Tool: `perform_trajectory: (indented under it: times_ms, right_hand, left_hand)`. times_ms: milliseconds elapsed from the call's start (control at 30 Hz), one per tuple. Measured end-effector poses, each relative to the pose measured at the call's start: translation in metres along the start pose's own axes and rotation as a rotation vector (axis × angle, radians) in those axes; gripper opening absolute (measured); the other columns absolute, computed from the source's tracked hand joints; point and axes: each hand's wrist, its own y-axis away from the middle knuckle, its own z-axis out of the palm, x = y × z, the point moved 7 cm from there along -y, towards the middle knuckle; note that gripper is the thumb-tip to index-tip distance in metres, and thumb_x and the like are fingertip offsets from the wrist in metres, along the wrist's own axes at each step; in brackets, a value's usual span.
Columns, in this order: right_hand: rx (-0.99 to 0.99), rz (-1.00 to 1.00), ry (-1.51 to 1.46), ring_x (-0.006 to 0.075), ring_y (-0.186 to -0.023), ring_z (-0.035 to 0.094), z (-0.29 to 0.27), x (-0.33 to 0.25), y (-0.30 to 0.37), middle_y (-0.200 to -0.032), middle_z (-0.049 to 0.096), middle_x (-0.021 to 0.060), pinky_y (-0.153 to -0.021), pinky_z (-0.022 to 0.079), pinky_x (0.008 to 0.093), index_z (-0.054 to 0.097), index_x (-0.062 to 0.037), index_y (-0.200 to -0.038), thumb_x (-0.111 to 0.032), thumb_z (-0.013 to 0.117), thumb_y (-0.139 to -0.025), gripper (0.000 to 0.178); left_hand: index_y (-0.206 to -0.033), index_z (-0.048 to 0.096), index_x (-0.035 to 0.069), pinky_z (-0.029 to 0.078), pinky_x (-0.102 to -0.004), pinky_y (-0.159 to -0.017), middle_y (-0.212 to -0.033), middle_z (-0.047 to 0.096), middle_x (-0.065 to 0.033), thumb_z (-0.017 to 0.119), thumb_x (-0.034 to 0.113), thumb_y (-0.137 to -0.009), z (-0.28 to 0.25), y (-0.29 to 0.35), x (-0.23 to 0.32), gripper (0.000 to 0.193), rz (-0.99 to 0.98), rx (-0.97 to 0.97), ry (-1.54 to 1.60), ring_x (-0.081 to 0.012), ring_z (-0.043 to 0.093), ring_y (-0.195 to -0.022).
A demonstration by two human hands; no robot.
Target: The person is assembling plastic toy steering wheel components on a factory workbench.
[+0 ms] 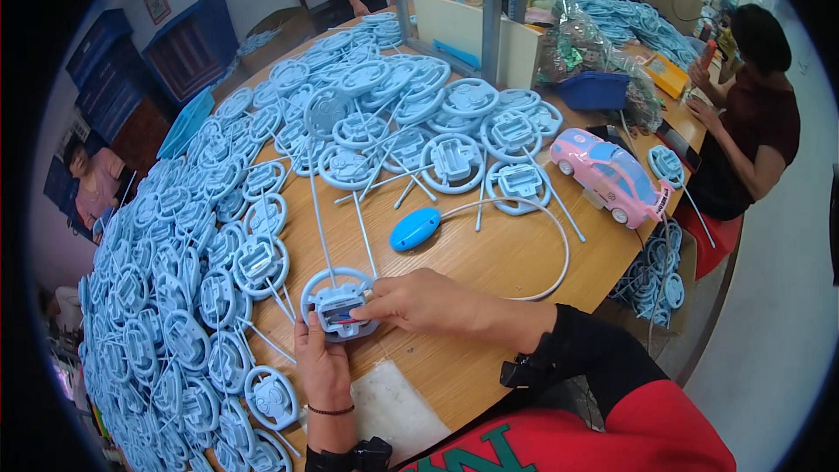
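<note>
My left hand (322, 363) grips the lower left rim of a light blue toy steering wheel (336, 297), tilted up off the wooden table. Its back shows an open rectangular compartment with something dark inside. My right hand (424, 299) reaches across from the right, fingers closed at that compartment; what they pinch, if anything, is hidden. Thin light blue rods (318, 210) lie just beyond the wheel. A blue oval toy controller (415, 229) with a pale cable rests ahead of my right hand.
A big heap of similar steering wheels (183, 297) covers the left and far table. A pink toy car (605, 177) stands at the right, near a blue bin (592, 90). A translucent sheet (393, 411) lies near me. A co-worker (756, 114) sits at the far right.
</note>
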Motion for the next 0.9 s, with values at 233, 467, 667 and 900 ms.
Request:
perform_trajectory:
  times_ms: [233,467,667,900]
  right_hand:
    - [0.078,0.013,-0.018,0.0273,-0.072,0.06,-0.008,0.004,0.005,-0.082,0.058,0.0066,-0.061,0.048,0.0371,0.066,-0.0244,-0.102,-0.014,0.055,-0.081,0.026]
    - [0.081,-0.038,-0.022,0.0268,-0.075,0.06,-0.01,-0.001,0.004,-0.081,0.058,0.0062,-0.063,0.048,0.0368,0.066,-0.0248,-0.103,-0.014,0.055,-0.082,0.026]
    - [0.056,-0.033,-0.054,0.0276,-0.077,0.06,-0.012,-0.004,0.005,-0.083,0.06,0.0068,-0.064,0.048,0.0375,0.066,-0.0259,-0.103,-0.015,0.055,-0.083,0.025]
    - [0.094,-0.047,0.004,0.0247,-0.073,0.06,-0.011,0.004,0.003,-0.081,0.059,0.005,-0.062,0.048,0.0336,0.065,-0.0247,-0.107,-0.01,0.063,-0.076,0.034]
  left_hand:
    - [-0.121,0.043,0.003,0.047,-0.0395,-0.088,-0.114,0.055,-0.0114,0.038,0.03,-0.097,0.026,0.006,0.001,0.037,-0.044,-0.066,0.015,-0.0225,0.056,-0.104]
    - [-0.124,0.044,0.008,0.047,-0.0416,-0.089,-0.117,0.055,-0.0114,0.034,0.038,-0.097,0.024,0.007,-0.006,0.042,-0.185,-0.135,0.097,-0.0245,0.055,-0.106]
    - [-0.123,0.043,0.005,0.046,-0.043,-0.091,-0.117,0.054,-0.0124,0.035,0.038,-0.096,0.026,0.007,-0.005,0.043,-0.181,-0.167,0.106,-0.0254,0.055,-0.107]
    - [-0.127,0.04,0.004,0.044,-0.0444,-0.093,-0.122,0.051,-0.015,0.033,0.033,-0.097,0.028,0.004,-0.007,0.042,-0.137,-0.224,0.055,-0.029,0.053,-0.11]
